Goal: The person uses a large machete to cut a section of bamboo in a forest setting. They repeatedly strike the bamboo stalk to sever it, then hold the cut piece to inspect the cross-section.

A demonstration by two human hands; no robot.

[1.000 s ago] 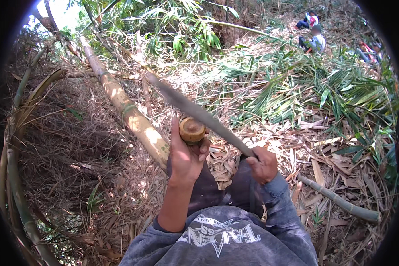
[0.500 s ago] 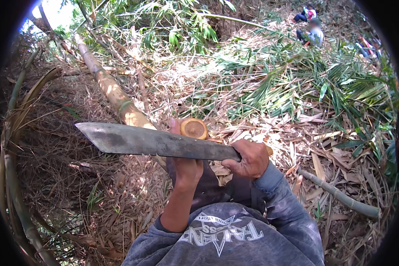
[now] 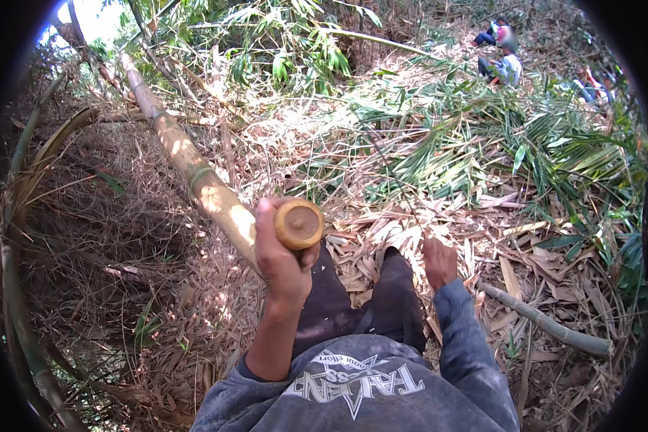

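My left hand [image 3: 281, 266] is closed around a round bamboo piece [image 3: 299, 225]. Its pale, ring-edged end with a small knob in the middle faces up at me, while its length below is hidden. Off to the right, my right hand [image 3: 440, 263] is a closed fist beyond my right knee. The machete it gripped a moment ago is hard to make out now, perhaps turned edge-on and pointing away. Behind my left hand slants a long yellowish bamboo pole [image 3: 187, 158], reaching to the upper left.
Dry leaves [image 3: 367, 266] litter the ground around my legs. Cut green fronds [image 3: 439, 151] lie ahead to the right. A thinner bamboo stem [image 3: 547, 322] rests at the right, and bent stalks [image 3: 21, 309] rise at the left. People [image 3: 507, 68] sit at the far right.
The machete blade has swung away from across my left hand. My right hand has moved outward to the right, and the bamboo piece has come slightly left and lower, its end now fully exposed.
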